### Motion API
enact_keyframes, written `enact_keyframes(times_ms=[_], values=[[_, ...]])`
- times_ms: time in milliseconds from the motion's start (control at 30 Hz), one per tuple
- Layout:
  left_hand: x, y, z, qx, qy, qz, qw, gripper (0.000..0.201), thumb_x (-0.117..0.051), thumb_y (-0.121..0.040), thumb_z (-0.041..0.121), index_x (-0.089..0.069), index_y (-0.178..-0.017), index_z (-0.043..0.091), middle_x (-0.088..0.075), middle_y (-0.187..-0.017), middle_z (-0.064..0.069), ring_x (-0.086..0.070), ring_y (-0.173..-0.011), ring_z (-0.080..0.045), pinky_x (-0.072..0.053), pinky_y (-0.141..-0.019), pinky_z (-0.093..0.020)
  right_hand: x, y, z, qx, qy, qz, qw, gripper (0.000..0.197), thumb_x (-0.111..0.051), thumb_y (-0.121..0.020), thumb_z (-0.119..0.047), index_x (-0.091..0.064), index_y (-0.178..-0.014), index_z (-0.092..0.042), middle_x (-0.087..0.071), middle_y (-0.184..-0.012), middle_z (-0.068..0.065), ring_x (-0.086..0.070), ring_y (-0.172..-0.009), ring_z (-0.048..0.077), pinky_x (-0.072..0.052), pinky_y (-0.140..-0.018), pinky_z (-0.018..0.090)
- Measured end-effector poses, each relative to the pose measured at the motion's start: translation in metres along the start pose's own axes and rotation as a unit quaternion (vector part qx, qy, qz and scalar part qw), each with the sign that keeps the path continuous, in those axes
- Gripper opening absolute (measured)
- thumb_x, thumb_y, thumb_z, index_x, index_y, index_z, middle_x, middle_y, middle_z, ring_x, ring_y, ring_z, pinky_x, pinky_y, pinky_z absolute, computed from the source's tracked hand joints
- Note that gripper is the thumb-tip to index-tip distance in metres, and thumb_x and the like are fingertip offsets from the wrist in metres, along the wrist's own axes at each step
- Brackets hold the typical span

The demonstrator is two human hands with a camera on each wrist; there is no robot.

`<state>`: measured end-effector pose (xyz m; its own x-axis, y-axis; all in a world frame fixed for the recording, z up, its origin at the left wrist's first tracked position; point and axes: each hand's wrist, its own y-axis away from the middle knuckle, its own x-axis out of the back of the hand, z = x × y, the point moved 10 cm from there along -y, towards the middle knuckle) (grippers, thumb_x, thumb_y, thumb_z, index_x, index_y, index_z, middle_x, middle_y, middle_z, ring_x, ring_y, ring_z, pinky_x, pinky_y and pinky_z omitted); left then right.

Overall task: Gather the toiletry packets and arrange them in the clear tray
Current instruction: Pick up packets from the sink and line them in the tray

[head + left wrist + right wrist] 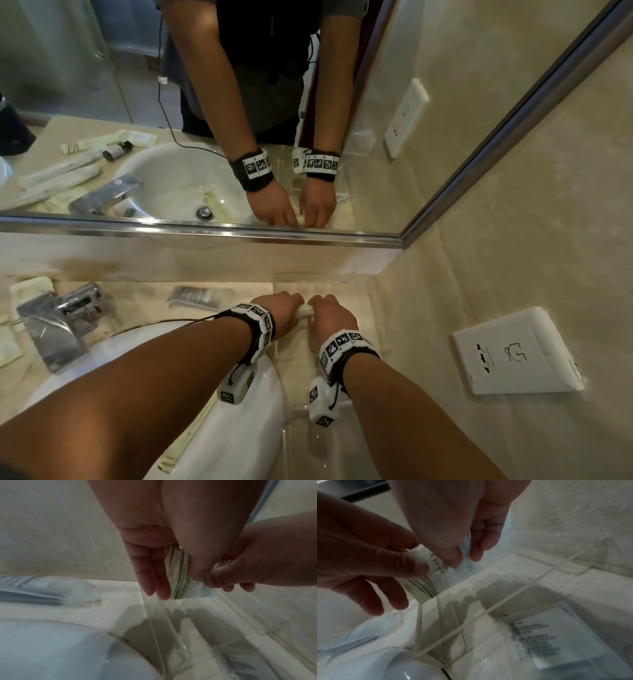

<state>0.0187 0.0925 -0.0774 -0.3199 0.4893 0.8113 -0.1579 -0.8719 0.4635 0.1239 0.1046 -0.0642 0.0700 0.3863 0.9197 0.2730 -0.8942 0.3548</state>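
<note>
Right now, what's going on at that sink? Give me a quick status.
Left hand and right hand both pinch one striped packet, over the clear tray. One labelled packet already inside. Grey packet waits on counter. Nothing blocking.

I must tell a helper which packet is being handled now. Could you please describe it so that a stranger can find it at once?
Start at the white washbasin; on its right stands the clear tray, in the corner by the walls. Above the tray's far end, the left hand and right hand pinch one small packet. Unlike the grey packet lying behind the basin, it is pale with dark stripes.
</note>
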Motion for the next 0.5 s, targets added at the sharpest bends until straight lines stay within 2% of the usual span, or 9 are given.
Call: enact_keyframes(times_ms=[100,233,333,433,500], values=[[-0.005,0.0,-0.011,0.036,0.017,-0.015,0.999,0.046,-0.043,-0.096,0.023,-0.038,-0.142,0.021,-0.055,-0.13,-0.012,-0.06,-0.112,-0.032,-0.049,-0.092,-0.039,-0.004,0.0,-0.005,0.006,0.0,-0.003,1.0,0.029,-0.052,-0.098,-0.021,-0.054,-0.127,-0.02,-0.055,-0.118,0.007,-0.064,-0.095,0.029,-0.045,-0.07,0.033],[-0.012,0.005,-0.004,0.021,0.017,-0.02,0.999,0.042,-0.044,-0.095,0.022,-0.042,-0.137,0.022,-0.056,-0.124,-0.011,-0.061,-0.107,-0.033,-0.049,-0.089,-0.039,-0.007,0.003,-0.012,0.019,-0.016,0.0,1.0,0.029,-0.052,-0.096,-0.015,-0.055,-0.125,-0.019,-0.054,-0.117,0.008,-0.064,-0.097,0.029,-0.049,-0.078,0.035],[-0.016,0.011,-0.005,0.019,0.019,-0.019,0.999,0.042,-0.048,-0.093,0.018,-0.044,-0.133,0.025,-0.055,-0.121,-0.009,-0.062,-0.103,-0.032,-0.05,-0.086,-0.038,-0.012,0.009,-0.012,0.013,-0.032,-0.001,0.999,0.03,-0.052,-0.095,-0.012,-0.057,-0.123,-0.02,-0.055,-0.114,0.007,-0.064,-0.093,0.028,-0.048,-0.075,0.033],[-0.011,0.017,-0.005,0.021,0.038,-0.024,0.999,0.032,-0.048,-0.093,0.016,-0.049,-0.125,0.017,-0.061,-0.116,-0.009,-0.062,-0.102,-0.03,-0.049,-0.085,-0.036,-0.008,0.013,-0.013,0.01,-0.054,0.002,0.999,0.026,-0.048,-0.096,-0.015,-0.057,-0.12,-0.021,-0.058,-0.114,0.006,-0.064,-0.092,0.027,-0.049,-0.075,0.033],[-0.007,0.023,-0.006,0.027,0.092,-0.028,0.995,0.028,-0.049,-0.093,0.015,-0.052,-0.121,0.012,-0.065,-0.11,-0.009,-0.064,-0.099,-0.03,-0.049,-0.082,-0.034,0.0,0.018,-0.008,0.002,-0.082,0.011,0.997,0.028,-0.048,-0.096,-0.019,-0.056,-0.122,-0.024,-0.063,-0.112,0.002,-0.064,-0.092,0.024,-0.048,-0.074,0.031]])
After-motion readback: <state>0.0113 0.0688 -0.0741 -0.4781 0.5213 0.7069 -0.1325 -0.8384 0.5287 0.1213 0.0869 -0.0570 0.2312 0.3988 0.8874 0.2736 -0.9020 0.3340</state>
